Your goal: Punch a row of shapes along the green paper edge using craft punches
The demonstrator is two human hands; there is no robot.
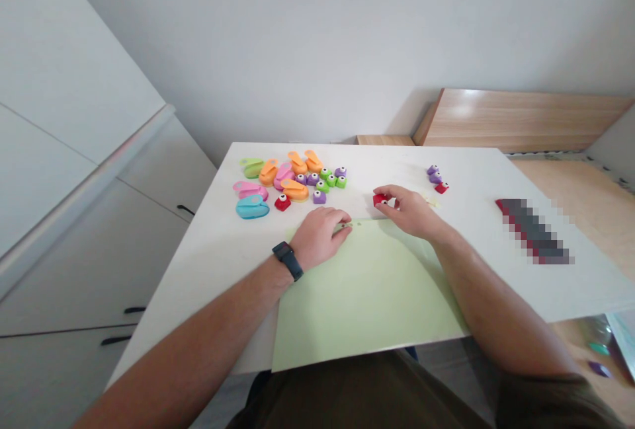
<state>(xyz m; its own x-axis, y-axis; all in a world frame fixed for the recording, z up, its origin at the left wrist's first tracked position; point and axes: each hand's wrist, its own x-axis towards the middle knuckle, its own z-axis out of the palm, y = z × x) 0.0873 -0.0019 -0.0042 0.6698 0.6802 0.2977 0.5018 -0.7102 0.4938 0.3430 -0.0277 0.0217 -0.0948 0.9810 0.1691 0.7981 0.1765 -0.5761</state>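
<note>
Red punch [380, 199]: sat on the white table [476, 237] at the far edge of the green paper [367, 290], pinched in the right hand [411, 209].
Left hand [320, 236]: lay flat, fingers loose, pressing the paper's far edge; wrist wore a dark watch [288, 260].
Pile of punches [292, 181]: lay beyond the left hand.
Three small punches [436, 178]: lay beyond the right hand.
Writing: none could be read.
</note>
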